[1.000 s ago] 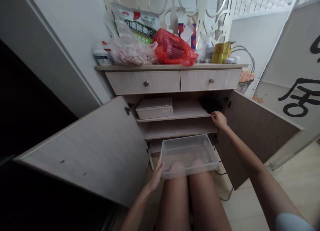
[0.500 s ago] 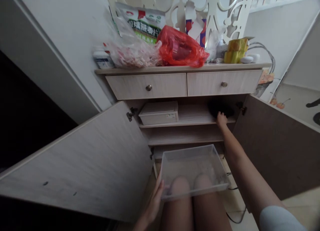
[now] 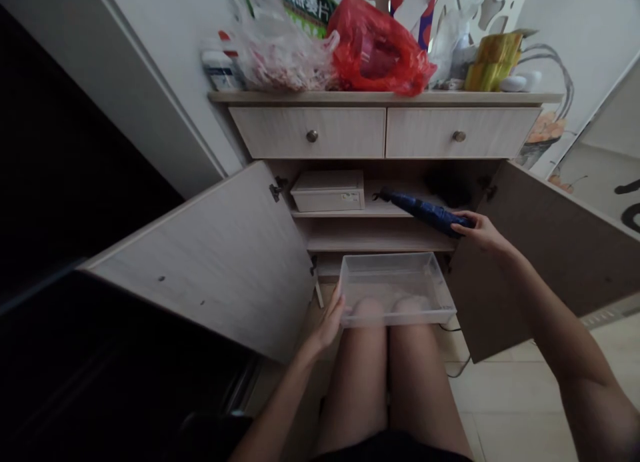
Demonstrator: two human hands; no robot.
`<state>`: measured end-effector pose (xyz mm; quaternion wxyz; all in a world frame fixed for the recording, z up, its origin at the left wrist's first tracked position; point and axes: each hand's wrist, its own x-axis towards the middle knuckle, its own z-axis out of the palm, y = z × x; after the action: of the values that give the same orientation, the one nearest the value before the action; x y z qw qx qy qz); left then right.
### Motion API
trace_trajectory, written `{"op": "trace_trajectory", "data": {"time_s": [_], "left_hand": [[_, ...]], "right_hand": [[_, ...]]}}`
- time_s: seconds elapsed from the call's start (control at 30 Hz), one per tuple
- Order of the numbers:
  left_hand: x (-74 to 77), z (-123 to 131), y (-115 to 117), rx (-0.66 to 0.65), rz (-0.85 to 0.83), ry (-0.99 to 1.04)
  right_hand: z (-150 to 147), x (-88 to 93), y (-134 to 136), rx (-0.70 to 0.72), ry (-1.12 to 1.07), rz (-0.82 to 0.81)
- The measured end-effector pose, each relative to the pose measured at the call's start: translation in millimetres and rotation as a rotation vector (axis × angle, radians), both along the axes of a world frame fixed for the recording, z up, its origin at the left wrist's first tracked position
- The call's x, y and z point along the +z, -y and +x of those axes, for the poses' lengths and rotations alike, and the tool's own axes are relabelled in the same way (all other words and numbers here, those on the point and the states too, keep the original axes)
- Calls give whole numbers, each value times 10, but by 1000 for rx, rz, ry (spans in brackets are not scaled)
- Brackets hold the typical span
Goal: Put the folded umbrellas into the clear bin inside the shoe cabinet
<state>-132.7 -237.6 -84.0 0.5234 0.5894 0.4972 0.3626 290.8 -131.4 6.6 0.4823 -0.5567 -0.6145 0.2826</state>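
My right hand [image 3: 477,230] grips one end of a folded dark blue umbrella [image 3: 425,211], which is held slantwise in front of the upper shelf with its black end toward the left. My left hand [image 3: 333,317] holds the left side of a clear plastic box [image 3: 400,317] that rests on my knees. Nothing shows inside the box except my knees through its bottom. A lidded light box [image 3: 330,191] sits at the left of the upper shelf [image 3: 373,207]. At the shelf's right end, behind the umbrella, lies a dark item [image 3: 450,185] too dim to make out.
Both cabinet doors, left [image 3: 215,262] and right [image 3: 545,255], stand open beside my arms. Above two closed drawers, the cabinet top [image 3: 320,97] bears a red bag [image 3: 377,49], a clear bag [image 3: 285,59] and yellow tape rolls [image 3: 493,62]. A cable lies on the floor.
My right hand has come out of the upper shelf toward me with the blue umbrella in it. My left hand still holds the box. The view has tilted downward.
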Motion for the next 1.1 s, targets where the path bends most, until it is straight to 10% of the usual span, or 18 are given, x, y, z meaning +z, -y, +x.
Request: {"op": "trace_trajectory", "data": {"time_s": [0.33, 0.8, 1.0, 1.1], "left_hand": [[56, 62, 9, -7, 60, -15], [140, 22, 41, 8, -47, 28], [200, 2, 57, 18, -118, -46], [208, -15, 42, 7, -114, -73]], "right_hand": [[-668, -140, 801, 319, 430, -54], [-1180, -189, 553, 233, 1216, -116], [-894, -38, 224, 351, 965, -44], [-561, 33, -216, 59, 823, -59]]}}
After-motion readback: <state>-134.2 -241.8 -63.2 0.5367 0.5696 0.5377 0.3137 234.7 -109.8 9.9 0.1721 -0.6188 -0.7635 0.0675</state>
